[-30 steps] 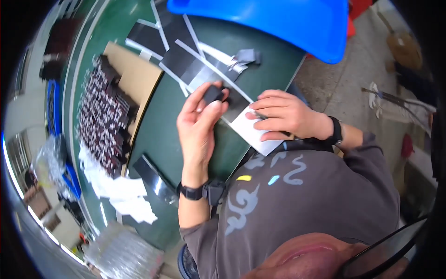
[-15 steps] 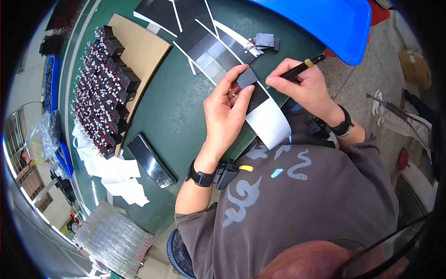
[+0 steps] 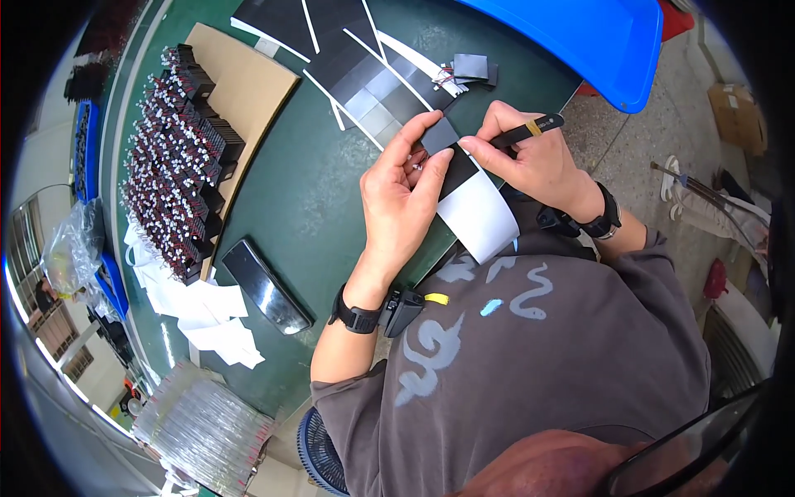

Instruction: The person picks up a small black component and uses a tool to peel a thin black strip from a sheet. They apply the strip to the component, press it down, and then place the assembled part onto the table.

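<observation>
A: On the left, the parts [image 3: 178,157] sit in rows on the cardboard [image 3: 248,91]; phone [image 3: 265,286] nearer the tabletop [image 3: 315,190] edge. What's changed?

B: The left hand [image 3: 402,195] no longer covers the chip [image 3: 439,134]; its fingers now pinch it over the strip [image 3: 476,207].

A: And the right hand [image 3: 530,161]?

B: It has picked up a pen [image 3: 526,130], fingers closed round it, tip at the chip. Marking or prying looks underway.

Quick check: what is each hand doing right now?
Left hand: pinching a small dark square piece.
Right hand: closed on a black tool.
</observation>
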The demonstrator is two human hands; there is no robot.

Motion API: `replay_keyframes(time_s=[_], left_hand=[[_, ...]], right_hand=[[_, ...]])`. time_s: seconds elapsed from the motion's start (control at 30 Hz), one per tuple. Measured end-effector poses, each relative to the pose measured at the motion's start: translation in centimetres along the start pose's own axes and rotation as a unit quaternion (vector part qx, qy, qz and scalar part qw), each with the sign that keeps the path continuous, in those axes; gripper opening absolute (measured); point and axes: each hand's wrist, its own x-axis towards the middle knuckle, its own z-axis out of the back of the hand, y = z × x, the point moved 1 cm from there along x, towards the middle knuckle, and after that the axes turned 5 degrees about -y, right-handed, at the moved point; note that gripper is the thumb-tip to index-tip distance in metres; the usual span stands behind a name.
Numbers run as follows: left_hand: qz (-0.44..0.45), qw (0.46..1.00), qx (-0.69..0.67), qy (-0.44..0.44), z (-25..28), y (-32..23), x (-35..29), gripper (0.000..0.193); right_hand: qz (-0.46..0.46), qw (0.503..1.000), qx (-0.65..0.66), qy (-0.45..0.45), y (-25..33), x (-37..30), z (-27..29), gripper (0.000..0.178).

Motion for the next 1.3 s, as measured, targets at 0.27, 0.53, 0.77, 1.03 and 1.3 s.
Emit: replay_keyframes(time_s=[0.27, 0.53, 0.77, 1.03, 1.3], left_hand=[[0.038, 0.998, -0.033, 0.024, 0.0, -0.3, 0.0, 0.038], [0.042, 0.998, -0.032, 0.027, -0.3, -0.5, -0.4, 0.038], [0.040, 0.999, -0.025, 0.025, -0.3, -0.2, -0.5, 0.038], [0.040, 0.998, -0.032, 0.029, -0.2, -0.4, -0.2, 0.039], [0.033, 0.998, -0.029, 0.037, 0.1, -0.5, -0.3, 0.041]], right_hand=[[0.044, 0.990, 0.137, -0.002, -0.9, -0.2, 0.3, 0.019], [-0.005, 0.999, 0.037, 0.009, -0.2, -0.3, 0.4, 0.020], [0.006, 1.000, 0.025, 0.014, -0.5, -0.2, 0.2, 0.021], [0.210, 0.971, 0.115, 0.015, -0.5, -0.6, 0.4, 0.017], [-0.116, 0.932, 0.328, -0.099, 0.7, 0.4, 0.9, 0.020]])
